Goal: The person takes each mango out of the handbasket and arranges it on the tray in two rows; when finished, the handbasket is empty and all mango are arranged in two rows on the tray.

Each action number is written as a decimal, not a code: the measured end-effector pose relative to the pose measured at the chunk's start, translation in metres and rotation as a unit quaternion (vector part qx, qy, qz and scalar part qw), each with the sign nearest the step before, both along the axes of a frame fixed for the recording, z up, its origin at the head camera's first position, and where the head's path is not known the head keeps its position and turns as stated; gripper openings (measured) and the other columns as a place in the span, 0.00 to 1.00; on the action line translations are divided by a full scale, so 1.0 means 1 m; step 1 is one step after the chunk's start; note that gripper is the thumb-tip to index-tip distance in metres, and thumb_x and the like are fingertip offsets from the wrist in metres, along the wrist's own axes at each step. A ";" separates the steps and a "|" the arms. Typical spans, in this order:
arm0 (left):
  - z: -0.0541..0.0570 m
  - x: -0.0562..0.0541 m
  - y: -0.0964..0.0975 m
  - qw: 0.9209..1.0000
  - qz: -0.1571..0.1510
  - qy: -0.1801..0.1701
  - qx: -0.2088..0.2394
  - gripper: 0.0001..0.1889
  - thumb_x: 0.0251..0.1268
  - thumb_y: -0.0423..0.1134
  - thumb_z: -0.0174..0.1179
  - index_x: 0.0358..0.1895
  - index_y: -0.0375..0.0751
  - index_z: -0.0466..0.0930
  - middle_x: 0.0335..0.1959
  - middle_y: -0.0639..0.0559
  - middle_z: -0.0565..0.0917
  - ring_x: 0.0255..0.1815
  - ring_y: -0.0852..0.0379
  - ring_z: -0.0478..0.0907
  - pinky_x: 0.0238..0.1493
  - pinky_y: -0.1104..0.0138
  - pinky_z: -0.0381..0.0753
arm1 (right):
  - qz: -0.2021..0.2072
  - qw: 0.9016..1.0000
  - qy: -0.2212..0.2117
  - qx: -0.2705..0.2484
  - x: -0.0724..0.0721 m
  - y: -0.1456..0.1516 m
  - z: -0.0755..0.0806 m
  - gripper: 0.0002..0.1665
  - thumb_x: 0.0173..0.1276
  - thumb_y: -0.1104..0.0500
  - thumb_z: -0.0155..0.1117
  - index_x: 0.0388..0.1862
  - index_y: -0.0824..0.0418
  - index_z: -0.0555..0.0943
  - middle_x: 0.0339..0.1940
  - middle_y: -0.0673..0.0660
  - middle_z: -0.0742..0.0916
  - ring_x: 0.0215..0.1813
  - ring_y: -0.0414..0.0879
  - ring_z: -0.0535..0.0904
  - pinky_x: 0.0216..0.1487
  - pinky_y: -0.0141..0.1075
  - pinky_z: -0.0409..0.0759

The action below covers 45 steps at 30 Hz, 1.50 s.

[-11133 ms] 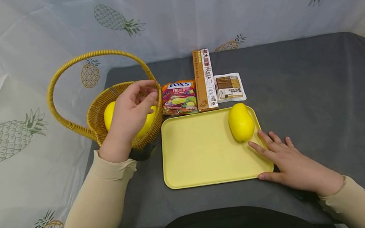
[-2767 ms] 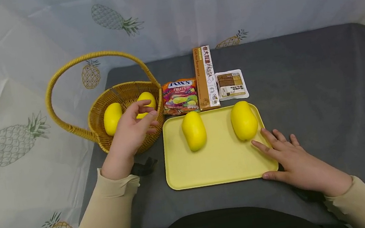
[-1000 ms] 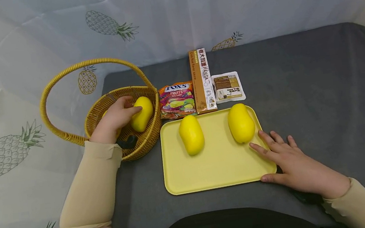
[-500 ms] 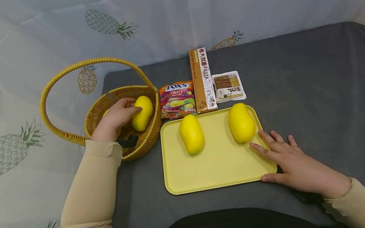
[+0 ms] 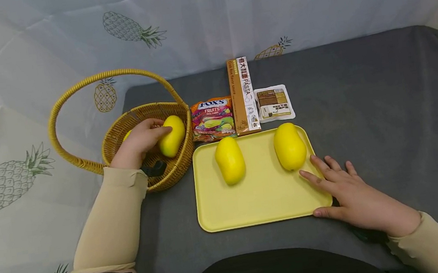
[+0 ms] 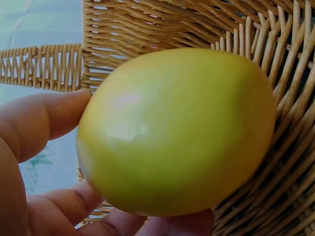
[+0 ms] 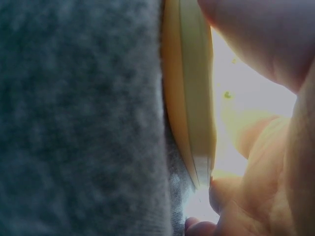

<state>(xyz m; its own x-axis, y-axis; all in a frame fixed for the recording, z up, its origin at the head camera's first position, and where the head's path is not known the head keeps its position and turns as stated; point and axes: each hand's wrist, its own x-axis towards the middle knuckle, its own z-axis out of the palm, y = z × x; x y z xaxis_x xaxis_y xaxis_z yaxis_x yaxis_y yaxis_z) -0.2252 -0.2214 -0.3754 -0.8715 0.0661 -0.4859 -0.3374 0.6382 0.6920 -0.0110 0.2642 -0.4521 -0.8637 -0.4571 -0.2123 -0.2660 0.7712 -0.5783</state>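
Inside a wicker basket, my left hand grips a yellow mango. The left wrist view shows thumb and fingers around that mango, against the woven wall. A sliver of another mango shows behind the hand; the rest of it is hidden. Two more mangoes lie on the yellow tray: a left mango and a right mango. My right hand rests spread on the tray's right edge. Up close, its fingers lie at the tray rim.
Behind the tray lie a candy bag, a long pasta box and a small white packet. The basket's tall handle arches over the left side. Grey cloth covers the table.
Since the oldest frame, a second mango has come onto the tray's left half. My left hand has gone deeper into the basket and taken hold of a mango. The right hand stays put.
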 end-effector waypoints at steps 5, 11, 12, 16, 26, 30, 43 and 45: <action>0.004 0.001 0.004 1.000 0.011 0.007 0.013 0.36 0.86 0.51 0.59 0.86 0.38 0.61 0.78 0.35 0.69 0.60 0.44 0.77 0.59 0.56 0.82 | -0.002 1.000 -0.003 -0.001 0.001 0.001 0.000 0.56 0.70 0.34 0.77 0.91 0.44 0.63 0.95 0.62 0.50 0.90 0.80 0.43 0.81 0.82 0.33; 0.014 0.008 0.005 0.999 0.018 0.030 -0.005 0.36 0.85 0.52 0.60 0.85 0.38 0.62 0.80 0.37 0.69 0.64 0.42 0.74 0.64 0.53 0.79 | 0.001 1.000 0.000 -0.003 0.001 0.001 0.000 0.56 0.70 0.34 0.76 0.91 0.45 0.64 0.95 0.63 0.51 0.90 0.80 0.44 0.80 0.83 0.34; 0.016 0.009 0.004 0.999 0.017 0.037 -0.011 0.37 0.85 0.52 0.61 0.85 0.38 0.62 0.80 0.37 0.69 0.65 0.42 0.74 0.65 0.53 0.78 | 0.002 1.000 0.001 -0.003 0.000 0.001 0.000 0.56 0.71 0.34 0.76 0.91 0.45 0.64 0.95 0.64 0.51 0.90 0.80 0.44 0.80 0.83 0.34; 0.029 0.012 0.002 0.996 -0.004 0.070 -0.058 0.37 0.85 0.55 0.60 0.85 0.39 0.63 0.78 0.36 0.72 0.66 0.41 0.74 0.65 0.51 0.78 | 0.001 1.000 -0.001 -0.003 0.000 0.000 0.000 0.56 0.71 0.34 0.76 0.91 0.45 0.64 0.95 0.64 0.51 0.90 0.80 0.44 0.80 0.83 0.34; 0.058 0.029 0.002 0.994 0.011 0.102 -0.039 0.40 0.83 0.58 0.62 0.88 0.43 0.60 0.80 0.39 0.72 0.71 0.41 0.75 0.69 0.48 0.81 | 0.001 1.000 0.001 -0.002 0.001 0.000 0.001 0.56 0.71 0.34 0.76 0.91 0.46 0.64 0.95 0.64 0.50 0.89 0.81 0.44 0.80 0.82 0.34; 0.064 0.040 0.005 0.991 0.032 0.128 -0.037 0.39 0.82 0.58 0.64 0.86 0.46 0.64 0.77 0.41 0.73 0.71 0.41 0.73 0.68 0.48 0.79 | 0.001 1.000 0.001 -0.003 0.001 0.000 0.000 0.56 0.71 0.34 0.76 0.91 0.45 0.63 0.95 0.63 0.50 0.89 0.81 0.44 0.81 0.82 0.34; 0.074 0.090 0.024 0.963 0.086 0.248 0.052 0.31 0.79 0.49 0.70 0.80 0.50 0.73 0.70 0.49 0.80 0.59 0.55 0.80 0.56 0.66 0.85 | -0.001 1.000 -0.002 0.000 0.000 0.000 0.001 0.57 0.70 0.34 0.76 0.91 0.45 0.63 0.95 0.63 0.50 0.90 0.80 0.44 0.80 0.83 0.33; 0.073 0.098 0.030 0.958 0.084 0.265 0.074 0.30 0.79 0.47 0.71 0.78 0.48 0.75 0.69 0.49 0.80 0.58 0.55 0.81 0.54 0.69 0.85 | -0.001 1.000 -0.002 0.000 0.000 -0.001 0.000 0.56 0.70 0.34 0.76 0.91 0.46 0.63 0.95 0.64 0.50 0.90 0.80 0.44 0.80 0.83 0.34</action>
<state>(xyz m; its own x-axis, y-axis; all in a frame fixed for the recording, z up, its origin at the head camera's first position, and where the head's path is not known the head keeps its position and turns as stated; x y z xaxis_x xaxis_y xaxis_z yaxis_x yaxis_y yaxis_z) -0.1276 -0.1916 -0.3028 -0.9976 -0.0621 0.0322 -0.0021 0.4867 0.8736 -0.0107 0.2633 -0.4518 -0.8636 -0.4555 -0.2160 -0.2626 0.7722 -0.5786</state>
